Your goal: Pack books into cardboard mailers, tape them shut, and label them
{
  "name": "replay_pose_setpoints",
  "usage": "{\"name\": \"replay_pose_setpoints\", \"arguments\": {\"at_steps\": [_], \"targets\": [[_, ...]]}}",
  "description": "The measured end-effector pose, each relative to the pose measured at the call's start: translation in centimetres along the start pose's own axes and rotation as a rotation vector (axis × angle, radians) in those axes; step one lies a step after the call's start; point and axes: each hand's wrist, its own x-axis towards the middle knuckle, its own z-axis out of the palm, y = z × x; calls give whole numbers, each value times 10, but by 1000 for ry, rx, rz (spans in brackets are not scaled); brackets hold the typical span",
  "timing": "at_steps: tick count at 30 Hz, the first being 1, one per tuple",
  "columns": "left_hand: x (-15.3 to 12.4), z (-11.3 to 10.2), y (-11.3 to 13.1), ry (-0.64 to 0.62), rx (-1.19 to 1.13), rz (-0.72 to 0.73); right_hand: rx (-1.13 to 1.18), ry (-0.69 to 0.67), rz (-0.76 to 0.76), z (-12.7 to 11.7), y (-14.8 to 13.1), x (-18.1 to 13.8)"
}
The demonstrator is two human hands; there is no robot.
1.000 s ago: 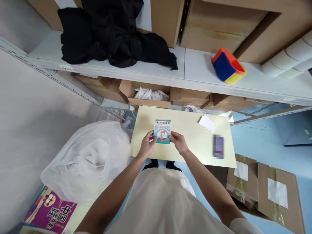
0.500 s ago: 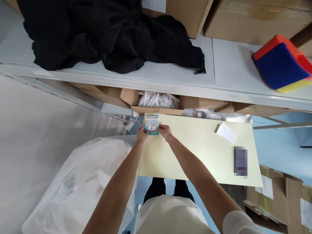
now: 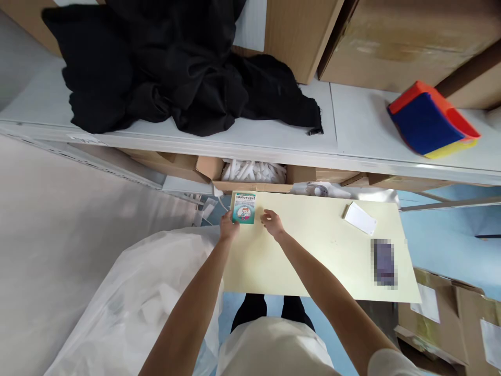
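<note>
A small teal booklet (image 3: 243,208) with a cartoon cover lies at the far left corner of a pale yellow table (image 3: 313,256). My left hand (image 3: 227,228) pinches its lower left corner. A short way to the right, my right hand (image 3: 272,223) hovers just off the booklet with fingers loosely apart and nothing in it.
A white card (image 3: 360,218) and a blurred dark phone (image 3: 384,262) lie on the table's right side. A big clear plastic bag (image 3: 133,308) sits to the left. Behind are shelves holding black cloth (image 3: 176,68), cardboard boxes (image 3: 410,42), a colourful box (image 3: 430,122) and a carton of white items (image 3: 252,171).
The booklet went from the table's middle to its far left corner, carried by both hands. My right hand has now let go and drawn back a little; the left still grips it.
</note>
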Motion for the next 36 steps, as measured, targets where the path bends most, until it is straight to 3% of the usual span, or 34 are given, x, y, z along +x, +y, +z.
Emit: {"name": "replay_pose_setpoints", "arguments": {"at_steps": [4, 7, 9, 13, 16, 19, 21, 23, 26, 29, 32, 36], "targets": [[-35, -14, 19, -20, -1, 6, 69, -40, 10, -59, 18, -48], [-62, -20, 44, -92, -25, 64, 91, -21, 5, -121, 23, -88], [-75, -18, 73, -218, -60, 145, 100, 32, -61, -170, 16, -110], [-95, -2, 167, -418, -171, 398, 93, 163, -343, -276, -25, -140], [-108, 18, 257, -438, -266, 492, 91, 328, -518, -346, -68, -146], [-115, 42, 347, -425, -344, 540, 31, 522, -621, -393, -115, -139], [-114, 57, 400, -328, -336, 592, 7, 546, -646, -409, -146, -130], [-110, 71, 444, -213, -326, 580, 21, 483, -612, -417, -176, -121], [-99, 90, 490, -114, -304, 502, 44, 393, -540, -419, -211, -106], [-87, 104, 510, -97, -283, 392, 49, 343, -504, -416, -229, -89], [-80, 112, 514, -109, -268, 312, 50, 314, -485, -411, -232, -73], [-80, 114, 508, -111, -297, 349, 45, 307, -579, -407, -228, -63]]}}
